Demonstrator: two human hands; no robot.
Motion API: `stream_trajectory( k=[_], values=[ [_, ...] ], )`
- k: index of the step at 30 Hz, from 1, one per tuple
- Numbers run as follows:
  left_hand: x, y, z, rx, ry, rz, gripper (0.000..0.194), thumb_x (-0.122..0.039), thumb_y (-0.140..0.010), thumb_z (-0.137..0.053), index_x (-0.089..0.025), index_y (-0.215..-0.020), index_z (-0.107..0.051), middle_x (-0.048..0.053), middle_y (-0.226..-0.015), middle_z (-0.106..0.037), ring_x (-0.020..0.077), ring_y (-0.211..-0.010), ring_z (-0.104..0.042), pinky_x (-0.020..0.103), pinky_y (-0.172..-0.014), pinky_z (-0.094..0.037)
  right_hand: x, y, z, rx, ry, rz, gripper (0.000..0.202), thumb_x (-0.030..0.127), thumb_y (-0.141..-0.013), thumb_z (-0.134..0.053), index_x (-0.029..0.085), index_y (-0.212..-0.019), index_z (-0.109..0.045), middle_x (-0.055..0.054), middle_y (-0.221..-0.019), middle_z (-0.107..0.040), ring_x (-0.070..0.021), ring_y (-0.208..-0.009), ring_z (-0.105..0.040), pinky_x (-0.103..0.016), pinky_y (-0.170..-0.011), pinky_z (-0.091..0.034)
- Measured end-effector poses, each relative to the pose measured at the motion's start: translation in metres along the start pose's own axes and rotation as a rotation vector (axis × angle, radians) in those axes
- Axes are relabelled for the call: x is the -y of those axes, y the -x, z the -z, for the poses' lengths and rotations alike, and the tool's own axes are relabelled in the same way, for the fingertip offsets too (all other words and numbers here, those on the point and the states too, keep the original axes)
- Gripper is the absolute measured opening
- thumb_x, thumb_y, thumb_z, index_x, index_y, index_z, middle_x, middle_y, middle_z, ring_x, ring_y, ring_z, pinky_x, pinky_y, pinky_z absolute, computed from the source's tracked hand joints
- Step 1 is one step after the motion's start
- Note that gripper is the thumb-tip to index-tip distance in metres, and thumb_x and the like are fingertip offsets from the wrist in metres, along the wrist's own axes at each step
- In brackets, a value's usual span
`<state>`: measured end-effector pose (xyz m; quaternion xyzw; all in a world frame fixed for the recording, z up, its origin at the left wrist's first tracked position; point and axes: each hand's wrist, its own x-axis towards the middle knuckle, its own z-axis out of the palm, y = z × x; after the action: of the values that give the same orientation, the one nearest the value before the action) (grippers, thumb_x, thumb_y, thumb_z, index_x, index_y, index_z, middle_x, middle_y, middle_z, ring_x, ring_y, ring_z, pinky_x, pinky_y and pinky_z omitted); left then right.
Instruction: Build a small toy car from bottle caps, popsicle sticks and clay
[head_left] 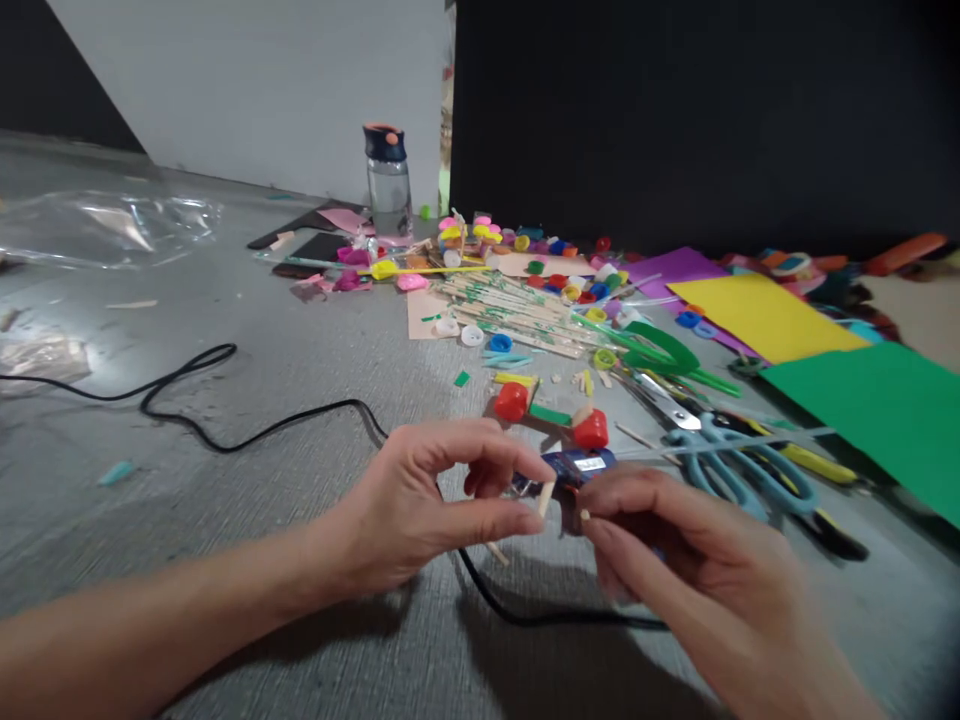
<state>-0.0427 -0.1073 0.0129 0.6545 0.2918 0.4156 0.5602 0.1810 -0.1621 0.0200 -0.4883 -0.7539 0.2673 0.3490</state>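
Observation:
My left hand (450,500) pinches a short flat piece of pale wooden stick (547,498) between thumb and forefinger, holding it upright. Close on its right, my right hand (675,550) is closed in a pinch on a tiny pale wooden bit (585,515); most of that piece is hidden by the fingers. Just behind both hands lies a dark blue device (589,463) with a white label, partly covered. Beyond it are red bottle caps (512,401) joined by a green strip (550,414). A thin wooden sliver (496,553) rests under my left hand.
A black cable (300,412) winds across the grey surface and under my hands. At right lie blue-handled scissors (712,450) and green, yellow and purple sheets (870,400). Behind are wooden sticks (517,310), several caps and a water bottle (389,190); clear plastic (105,230) is at left.

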Motion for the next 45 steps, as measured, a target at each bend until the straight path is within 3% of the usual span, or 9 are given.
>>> stream_trajectory(
  k=[3, 7, 16, 20, 27, 36, 40, 45],
  values=[
    [0.001, 0.000, -0.003, 0.012, 0.067, 0.117, 0.019, -0.033, -0.076, -0.084, -0.022, -0.092, -0.080, 0.000, -0.072, -0.062, 0.0098, -0.063, -0.047, 0.024, -0.063, -0.040, 0.001, 0.005, 0.001, -0.061, 0.056, 0.138, 0.015, 0.015, -0.096, -0.056, 0.028, -0.101, -0.058, 0.003, -0.084, -0.069, -0.0116, -0.059, -0.065, -0.023, -0.058, -0.053],
    [0.000, -0.001, -0.007, 0.049, 0.170, 0.231, 0.018, -0.030, -0.073, -0.085, -0.022, -0.088, -0.081, -0.002, -0.065, -0.055, 0.0092, -0.061, -0.045, 0.022, -0.060, -0.039, 0.001, 0.006, 0.005, -0.046, 0.076, 0.265, 0.023, 0.011, -0.092, -0.060, 0.030, -0.105, -0.060, 0.001, -0.086, -0.071, -0.0149, -0.068, -0.068, -0.025, -0.062, -0.056],
    [-0.001, 0.000, -0.012, 0.119, 0.247, 0.314, 0.017, -0.024, -0.074, -0.083, -0.019, -0.090, -0.079, 0.000, -0.073, -0.063, 0.0079, -0.059, -0.053, 0.018, -0.053, -0.046, 0.008, 0.000, 0.007, 0.020, -0.233, 0.084, 0.016, 0.015, -0.093, -0.064, 0.030, -0.096, -0.070, 0.001, -0.084, -0.070, -0.0133, -0.069, -0.068, -0.021, -0.058, -0.055],
    [-0.002, 0.002, -0.014, 0.188, 0.302, 0.362, 0.012, -0.022, -0.078, -0.081, -0.021, -0.090, -0.078, 0.000, -0.083, -0.069, 0.0073, -0.062, -0.057, 0.015, -0.053, -0.052, 0.009, 0.000, 0.007, 0.011, -0.218, 0.008, 0.011, 0.018, -0.091, -0.066, 0.028, -0.088, -0.069, 0.000, -0.079, -0.071, -0.0145, -0.065, -0.067, -0.022, -0.056, -0.054],
    [0.000, 0.002, -0.015, 0.171, 0.307, 0.411, 0.014, -0.021, -0.076, -0.083, -0.018, -0.088, -0.077, 0.001, -0.080, -0.069, 0.0075, -0.060, -0.058, 0.014, -0.049, -0.052, 0.011, -0.005, 0.011, 0.028, -0.175, -0.010, 0.010, 0.019, -0.088, -0.068, 0.028, -0.085, -0.072, 0.001, -0.078, -0.073, -0.0156, -0.067, -0.068, -0.022, -0.057, -0.054],
    [0.000, 0.002, -0.015, 0.190, 0.376, 0.430, 0.013, -0.016, -0.077, -0.081, -0.020, -0.089, -0.078, 0.001, -0.078, -0.070, 0.0096, -0.064, -0.063, 0.014, -0.049, -0.052, 0.010, -0.003, 0.001, 0.021, -0.507, -0.236, 0.005, 0.022, -0.086, -0.072, 0.025, -0.082, -0.073, 0.001, -0.071, -0.067, -0.0087, -0.051, -0.058, -0.015, -0.045, -0.049],
    [-0.002, 0.002, -0.016, 0.182, 0.412, 0.452, 0.014, -0.014, -0.076, -0.080, -0.020, -0.088, -0.079, 0.001, -0.076, -0.070, 0.0105, -0.063, -0.065, 0.014, -0.048, -0.053, 0.011, -0.004, -0.001, 0.012, -0.526, -0.240, 0.006, 0.020, -0.085, -0.072, 0.024, -0.081, -0.074, 0.001, -0.069, -0.067, -0.0083, -0.050, -0.057, -0.014, -0.045, -0.049],
    [0.000, 0.002, -0.018, 0.187, 0.442, 0.452, 0.014, -0.011, -0.075, -0.079, -0.019, -0.086, -0.078, 0.001, -0.076, -0.070, 0.0102, -0.061, -0.066, 0.015, -0.048, -0.053, 0.011, -0.005, -0.001, -0.015, -0.496, -0.133, 0.013, 0.014, -0.085, -0.070, 0.025, -0.083, -0.076, 0.000, -0.074, -0.070, -0.0097, -0.056, -0.060, -0.015, -0.045, -0.048]
  ],
)
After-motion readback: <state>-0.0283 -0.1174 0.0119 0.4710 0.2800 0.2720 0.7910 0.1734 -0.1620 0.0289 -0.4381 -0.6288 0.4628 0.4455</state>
